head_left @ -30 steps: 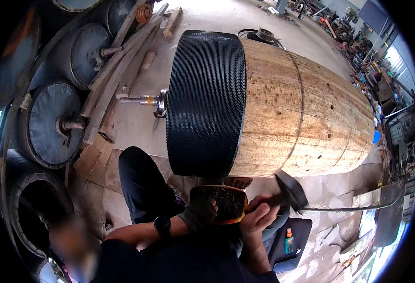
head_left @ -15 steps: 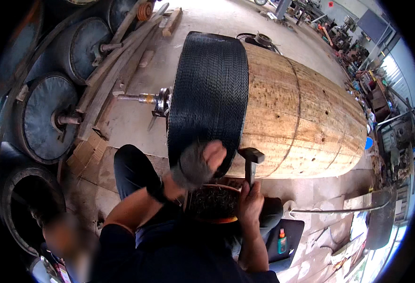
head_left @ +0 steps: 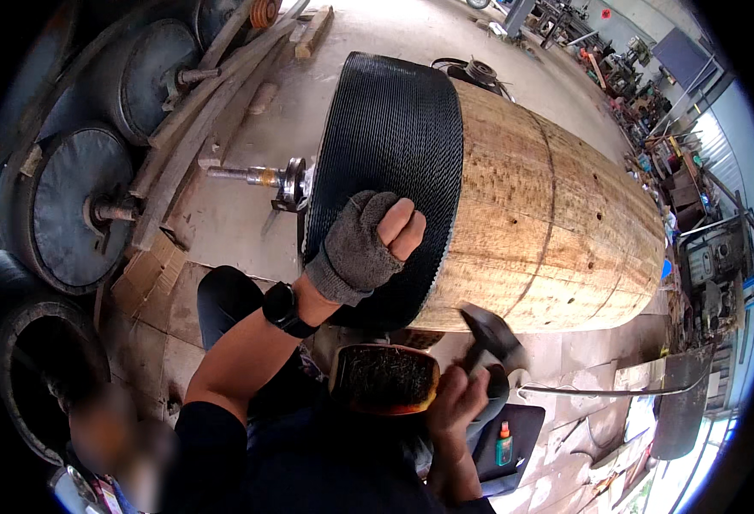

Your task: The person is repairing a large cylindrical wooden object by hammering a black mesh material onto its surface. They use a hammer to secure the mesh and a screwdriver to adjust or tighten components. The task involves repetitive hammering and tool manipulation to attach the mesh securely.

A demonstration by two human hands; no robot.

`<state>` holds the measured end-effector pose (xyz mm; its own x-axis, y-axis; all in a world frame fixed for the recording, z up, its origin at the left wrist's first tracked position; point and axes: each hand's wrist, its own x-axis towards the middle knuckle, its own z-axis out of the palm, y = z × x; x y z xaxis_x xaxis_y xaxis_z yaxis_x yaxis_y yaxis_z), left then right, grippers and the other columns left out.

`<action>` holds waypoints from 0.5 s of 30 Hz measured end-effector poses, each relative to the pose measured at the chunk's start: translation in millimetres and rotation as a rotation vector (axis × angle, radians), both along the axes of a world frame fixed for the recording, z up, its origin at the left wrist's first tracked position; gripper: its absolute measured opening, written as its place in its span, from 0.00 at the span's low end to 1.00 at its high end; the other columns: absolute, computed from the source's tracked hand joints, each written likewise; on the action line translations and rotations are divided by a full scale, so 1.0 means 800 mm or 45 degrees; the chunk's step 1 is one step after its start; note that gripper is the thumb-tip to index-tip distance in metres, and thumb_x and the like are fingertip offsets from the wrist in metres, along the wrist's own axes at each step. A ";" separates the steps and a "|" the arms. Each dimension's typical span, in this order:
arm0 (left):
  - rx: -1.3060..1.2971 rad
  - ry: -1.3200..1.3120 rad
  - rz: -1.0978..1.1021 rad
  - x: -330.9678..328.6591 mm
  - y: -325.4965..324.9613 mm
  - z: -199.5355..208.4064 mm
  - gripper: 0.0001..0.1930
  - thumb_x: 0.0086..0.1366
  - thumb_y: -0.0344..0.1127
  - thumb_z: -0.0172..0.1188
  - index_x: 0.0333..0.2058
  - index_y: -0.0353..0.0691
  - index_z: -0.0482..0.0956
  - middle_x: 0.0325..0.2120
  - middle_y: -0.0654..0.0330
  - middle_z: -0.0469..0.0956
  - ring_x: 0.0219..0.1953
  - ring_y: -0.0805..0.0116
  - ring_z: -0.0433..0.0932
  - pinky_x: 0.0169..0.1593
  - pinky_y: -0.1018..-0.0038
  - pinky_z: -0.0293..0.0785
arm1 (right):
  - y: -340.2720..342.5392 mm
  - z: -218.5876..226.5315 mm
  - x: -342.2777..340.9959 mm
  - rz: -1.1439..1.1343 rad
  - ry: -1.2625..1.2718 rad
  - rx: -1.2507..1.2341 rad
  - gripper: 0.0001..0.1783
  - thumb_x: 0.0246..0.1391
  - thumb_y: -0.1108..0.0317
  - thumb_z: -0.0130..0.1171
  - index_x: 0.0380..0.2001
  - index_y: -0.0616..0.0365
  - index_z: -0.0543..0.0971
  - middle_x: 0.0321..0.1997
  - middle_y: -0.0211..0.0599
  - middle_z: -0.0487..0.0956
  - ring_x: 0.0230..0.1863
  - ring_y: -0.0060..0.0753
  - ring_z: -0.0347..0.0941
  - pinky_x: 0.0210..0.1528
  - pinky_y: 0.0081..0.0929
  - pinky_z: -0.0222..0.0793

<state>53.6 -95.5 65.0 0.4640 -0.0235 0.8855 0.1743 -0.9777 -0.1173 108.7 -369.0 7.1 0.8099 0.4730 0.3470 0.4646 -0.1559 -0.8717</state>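
My left hand (head_left: 364, 244), in a grey glove that leaves the fingertips bare, rests on the black ridged band (head_left: 390, 128) wound round the left end of a big wooden roller (head_left: 522, 206). Its fingers are curled in; whatever they may pinch is hidden. Lower right, my right hand (head_left: 458, 398) grips a hammer (head_left: 492, 338), its head smeared by motion just off the roller's near edge. Between my forearms sits an open container (head_left: 385, 377) full of thin dark pieces, probably nails.
A metal shaft (head_left: 244, 175) sticks out of the roller's left end. Dark drums (head_left: 73, 206) and long timber beams (head_left: 214, 120) line the left side. A small green bottle (head_left: 503, 445) lies on a dark seat at lower right. Machinery and clutter fill the far right.
My left hand has risen from the band's near edge onto its face, fingers now curled. The hammer has swung down and to the right, its head tilting over. The view has shifted slightly.
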 end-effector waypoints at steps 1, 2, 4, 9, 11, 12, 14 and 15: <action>-0.007 0.003 0.005 -0.001 0.001 0.004 0.25 0.54 0.24 0.68 0.51 0.40 0.74 0.48 0.53 0.72 0.43 0.53 0.78 0.46 0.57 0.79 | -0.004 0.011 -0.004 -0.034 -0.013 0.101 0.16 0.68 0.60 0.47 0.30 0.61 0.71 0.21 0.29 0.69 0.22 0.23 0.66 0.24 0.26 0.63; -0.014 0.006 0.010 -0.001 0.000 0.005 0.25 0.54 0.24 0.68 0.51 0.40 0.74 0.48 0.53 0.72 0.43 0.53 0.78 0.46 0.57 0.79 | -0.011 -0.007 0.004 -0.082 -0.163 -0.033 0.16 0.68 0.59 0.49 0.31 0.61 0.70 0.21 0.33 0.70 0.21 0.28 0.68 0.23 0.28 0.64; -0.007 -0.024 0.008 0.004 0.003 -0.002 0.25 0.53 0.24 0.69 0.52 0.40 0.74 0.48 0.53 0.72 0.43 0.53 0.78 0.46 0.57 0.78 | 0.001 -0.041 0.026 -0.127 -0.506 -0.314 0.16 0.68 0.58 0.52 0.33 0.61 0.70 0.21 0.43 0.72 0.20 0.43 0.72 0.23 0.35 0.65; -0.013 -0.057 0.027 0.004 0.006 0.002 0.26 0.53 0.24 0.69 0.52 0.40 0.75 0.48 0.54 0.72 0.44 0.52 0.78 0.47 0.56 0.78 | -0.001 -0.031 0.012 0.066 -0.047 -0.321 0.10 0.64 0.69 0.56 0.45 0.63 0.74 0.26 0.55 0.79 0.27 0.57 0.81 0.29 0.41 0.75; -0.043 -0.029 0.039 0.007 0.006 0.002 0.26 0.53 0.24 0.68 0.52 0.40 0.75 0.49 0.54 0.71 0.44 0.52 0.78 0.48 0.55 0.77 | -0.003 -0.027 0.004 0.002 -0.066 -0.036 0.11 0.66 0.65 0.52 0.38 0.64 0.73 0.24 0.45 0.74 0.26 0.38 0.74 0.28 0.33 0.70; -0.030 -0.021 0.041 0.007 0.005 0.006 0.26 0.53 0.23 0.68 0.53 0.40 0.74 0.49 0.54 0.71 0.44 0.52 0.77 0.47 0.55 0.76 | -0.002 -0.029 0.004 -0.026 -0.130 0.143 0.15 0.68 0.60 0.50 0.33 0.63 0.71 0.19 0.37 0.70 0.22 0.25 0.67 0.25 0.30 0.65; -0.004 -0.036 0.060 0.008 0.011 0.001 0.26 0.53 0.23 0.68 0.53 0.40 0.74 0.49 0.54 0.70 0.44 0.53 0.77 0.47 0.56 0.76 | 0.013 -0.035 0.015 -0.045 -0.149 0.129 0.14 0.67 0.61 0.53 0.34 0.62 0.71 0.19 0.41 0.70 0.23 0.36 0.69 0.25 0.32 0.67; 0.014 -0.047 0.072 0.009 0.014 0.000 0.26 0.53 0.23 0.68 0.53 0.40 0.74 0.49 0.54 0.70 0.44 0.53 0.77 0.46 0.56 0.76 | 0.021 -0.037 0.026 -0.098 -0.320 -0.129 0.13 0.66 0.62 0.55 0.34 0.61 0.71 0.20 0.46 0.72 0.23 0.47 0.72 0.24 0.36 0.68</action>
<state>61.0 -84.3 64.9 0.4319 -0.0078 0.9019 0.2336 -0.9649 -0.1202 129.3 -352.1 -22.5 0.7392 0.4561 0.4955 0.6476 -0.2795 -0.7089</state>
